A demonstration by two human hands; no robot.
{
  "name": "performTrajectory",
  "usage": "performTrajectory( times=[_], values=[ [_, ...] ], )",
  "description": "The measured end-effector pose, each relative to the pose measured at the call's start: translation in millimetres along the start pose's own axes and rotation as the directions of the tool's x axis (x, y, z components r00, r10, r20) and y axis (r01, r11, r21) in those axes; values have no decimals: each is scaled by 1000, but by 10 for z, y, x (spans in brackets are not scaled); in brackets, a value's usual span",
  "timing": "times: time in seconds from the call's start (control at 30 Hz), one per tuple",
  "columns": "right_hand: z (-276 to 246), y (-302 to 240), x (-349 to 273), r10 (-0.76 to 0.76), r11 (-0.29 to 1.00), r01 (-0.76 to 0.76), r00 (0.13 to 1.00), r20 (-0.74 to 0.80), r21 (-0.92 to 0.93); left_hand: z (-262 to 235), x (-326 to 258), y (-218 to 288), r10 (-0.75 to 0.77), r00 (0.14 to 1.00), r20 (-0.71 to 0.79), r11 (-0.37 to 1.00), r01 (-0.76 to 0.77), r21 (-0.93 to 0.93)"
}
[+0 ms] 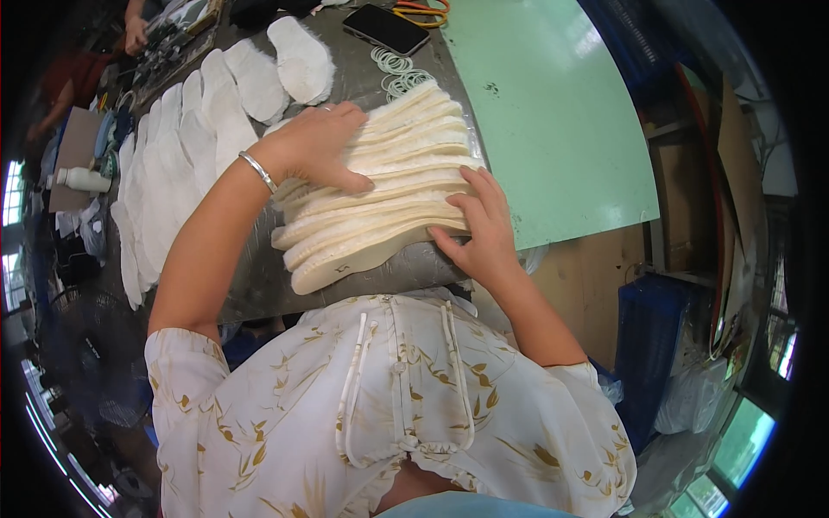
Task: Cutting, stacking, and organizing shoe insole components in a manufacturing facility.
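A row of fleecy cream insoles stands on edge, packed side by side, on the grey-covered table in front of me. My left hand lies across its far left part, thumb and fingers spread over the upper edges. At the right ends of the nearer insoles is my right hand, its thumb against the nearest insole and its bent fingers gripping the ends behind. The nearest insole shows a smooth face with a small dark mark.
More white insoles lie overlapping at the left. Beyond the row are white rubber bands, a black phone and orange-handled scissors. A green board covers the right side. Another person's hand shows at the far left.
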State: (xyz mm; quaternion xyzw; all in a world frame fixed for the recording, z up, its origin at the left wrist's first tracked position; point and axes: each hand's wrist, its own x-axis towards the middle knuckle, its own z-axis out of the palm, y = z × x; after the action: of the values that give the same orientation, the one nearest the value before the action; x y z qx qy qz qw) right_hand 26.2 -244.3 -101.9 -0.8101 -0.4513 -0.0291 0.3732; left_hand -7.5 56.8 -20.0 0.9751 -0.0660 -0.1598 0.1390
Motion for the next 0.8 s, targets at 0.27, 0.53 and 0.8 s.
performTrajectory(
  times=[0.27,0.53,0.8],
  values=[
    [163,-589,45,-319,934,351,903,289,-67,101,-104,49,-12,999,-49,1000,11,-10],
    [257,-509,224,-149,983,162,979,139,-87,99,-256,308,-14,990,137,998,5,63],
    [22,-420,706,-246,963,266,935,255,-47,369,-379,519,-115,993,-25,983,118,143]
  ],
)
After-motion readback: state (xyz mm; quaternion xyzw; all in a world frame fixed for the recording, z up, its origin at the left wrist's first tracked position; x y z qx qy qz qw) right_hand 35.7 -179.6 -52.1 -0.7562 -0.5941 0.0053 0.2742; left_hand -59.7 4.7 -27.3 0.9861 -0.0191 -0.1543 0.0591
